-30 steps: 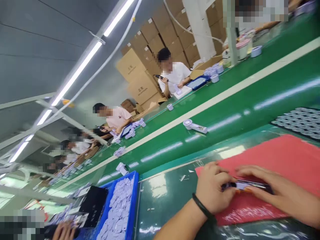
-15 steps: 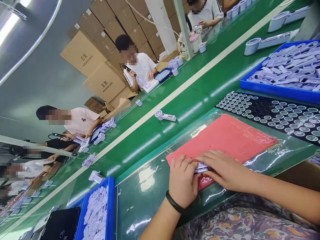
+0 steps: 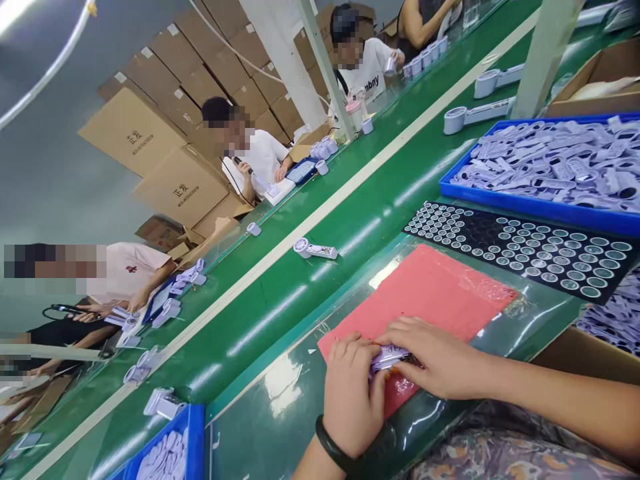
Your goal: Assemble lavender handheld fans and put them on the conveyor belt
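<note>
Entry: your left hand (image 3: 353,383) and right hand (image 3: 425,353) are both closed around one small purple part (image 3: 389,357), fingers and thumbs gripping its two ends, neither hand released. The part sits over the left end of the red sheet (image 3: 425,287), near your lap; whether it rests on the sheet or is held just clear, cannot tell.

Change over the last second: mostly your view. It has swung, so the right-hand tray (image 3: 540,210) full of loose purple pieces (image 3: 565,160), out of frame a second ago, now shows broadly. The black mat (image 3: 483,230) with its round discs (image 3: 531,263) has also come in further, bare patch included, while the left-hand tray (image 3: 197,440) has slid down to the bottom edge. A second ago dark bits showed at the part's ends; now you see a pale face with dark marks. Turned, or only seen from another angle: cannot tell.

Meaning, as judged: you are on the same piece in the same spot, both hands committed to it, nothing set down. The step looks like close finger work and does not appear finished. Your fingers hide most of the part, so its fit or condition cannot be read. Beyond the bench, a small fan (image 3: 315,250) lies on the green belt (image 3: 270,300), apart from your hands
</note>
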Demonstrator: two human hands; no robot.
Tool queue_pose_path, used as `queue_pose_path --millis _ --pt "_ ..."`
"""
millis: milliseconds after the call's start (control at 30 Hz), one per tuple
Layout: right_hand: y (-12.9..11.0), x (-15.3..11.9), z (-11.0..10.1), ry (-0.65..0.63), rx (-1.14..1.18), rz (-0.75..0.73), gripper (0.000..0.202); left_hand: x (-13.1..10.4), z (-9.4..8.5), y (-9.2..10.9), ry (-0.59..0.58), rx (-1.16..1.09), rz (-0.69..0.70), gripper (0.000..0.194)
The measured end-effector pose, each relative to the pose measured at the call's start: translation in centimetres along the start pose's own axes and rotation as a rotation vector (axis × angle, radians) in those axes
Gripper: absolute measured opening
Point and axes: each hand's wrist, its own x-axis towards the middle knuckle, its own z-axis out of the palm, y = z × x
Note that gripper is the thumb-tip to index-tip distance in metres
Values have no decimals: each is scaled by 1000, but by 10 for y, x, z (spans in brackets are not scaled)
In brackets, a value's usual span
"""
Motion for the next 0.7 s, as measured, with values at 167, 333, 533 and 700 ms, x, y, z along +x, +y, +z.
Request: queue_pose_path --millis 167,333,533,700 --pt "-1 1 4 -11 29 3 29 3 0 8 -15 -18 -52 21" --pt "8 -7 -19 20 62 -29 47 2 9 -12 60 285 53 42" --pt "69 -22 -131 503 -481 203 35 55 -55 -120 50 843 62 47" --pt "122 -18 -227 529 -930 577 28 113 -114 -192 -15 1158 -340 62"
